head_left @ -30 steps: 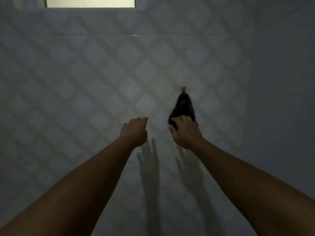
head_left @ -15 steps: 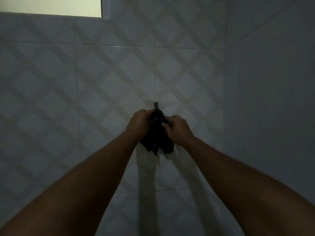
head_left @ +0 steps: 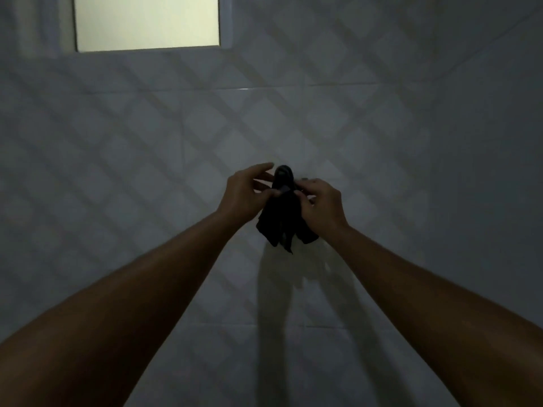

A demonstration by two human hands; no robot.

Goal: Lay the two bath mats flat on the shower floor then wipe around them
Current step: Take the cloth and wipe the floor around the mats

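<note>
A small dark cloth [head_left: 281,227] hangs bunched against the tiled wall, its top looped at a wall hook that it now covers. My left hand [head_left: 245,196] pinches the cloth's upper left edge with thumb and fingers, the index finger stretched toward the top. On the other side, my right hand [head_left: 321,205] grips the upper right part of the cloth. Both arms reach up and forward. No bath mats and no shower floor are in view.
The wall [head_left: 147,160] carries pale tiles with a diamond pattern. A lit window [head_left: 147,22] sits at the upper left. A plain side wall [head_left: 484,171] meets the tiled one at a corner on the right. The room is dim.
My left hand came across from the left and joined my right hand on the hanging cloth. Both hands now hold its top at the hook, which the cloth has come to cover.
</note>
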